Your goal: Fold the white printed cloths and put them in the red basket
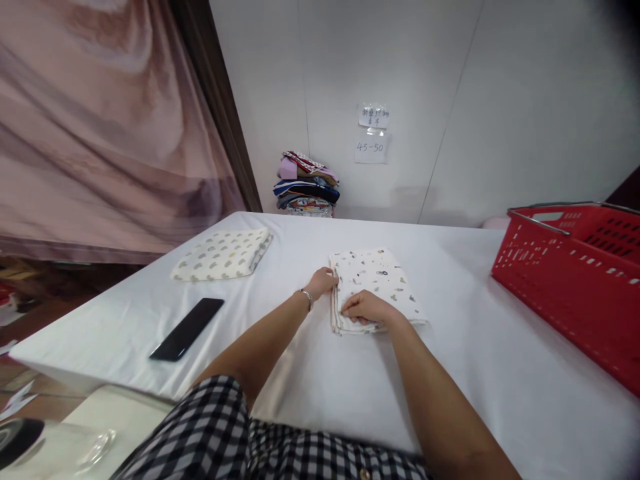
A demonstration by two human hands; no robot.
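Note:
A white cloth (377, 277) with small grey and brown prints lies folded in several layers in the middle of the table. My left hand (324, 281), a bracelet at its wrist, is closed at the cloth's left edge, where the layers stack up. Over the near left part of the same cloth, my right hand (367, 308) has its fingers curled in a pinch against the top layer. Its fingertips point toward the left edge, and the palm hides some of the fabric.
A second folded cloth (220, 255) with grey shapes lies at the back left, with a black phone-like slab (187, 329) nearer me. On the right stands a red plastic basket (565, 293). Folded clothes (306, 187) are piled behind the white-covered table (450, 373). A clear container (75, 447) is at lower left.

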